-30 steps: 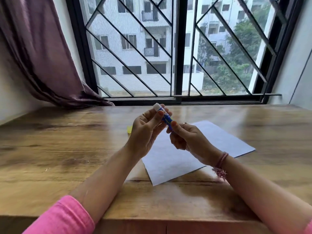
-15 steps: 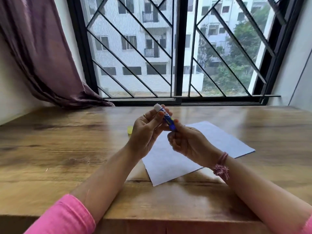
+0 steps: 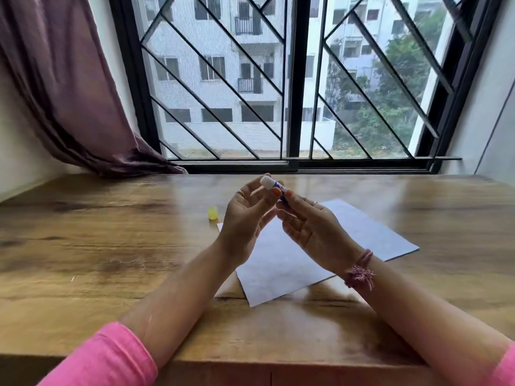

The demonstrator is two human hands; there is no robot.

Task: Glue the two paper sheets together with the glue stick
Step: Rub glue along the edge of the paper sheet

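Glue stick is sitting between our two hands, raised above the table and just over the far corner of the paper. We are pinching its upper part with the thumb and fingers of our left hand, and our right hand is pinching the lower blue end with its fingertips, while the other fingers are staying relaxed and half open. The white glue tip is pointing up and to the left, uncovered; the yellow cap is standing on the table to the left of the paper, apart from it. We are judging the stick as light, stiff and smooth plastic, so it can turn or slip in the fingers; we think it is best to hold it around the blue body, away from the soft, sticky tip, which can smear or break if we are pressing too hard. The paper is lying flat, thin and light, so it will probably slide and crease under the stick unless one hand is pressing it down near the place of gluing. We are seeing only one clear white sheet; whether a second one is lying under it, we cannot tell. The label on the stick is blue and white, but the writing is too small to read.
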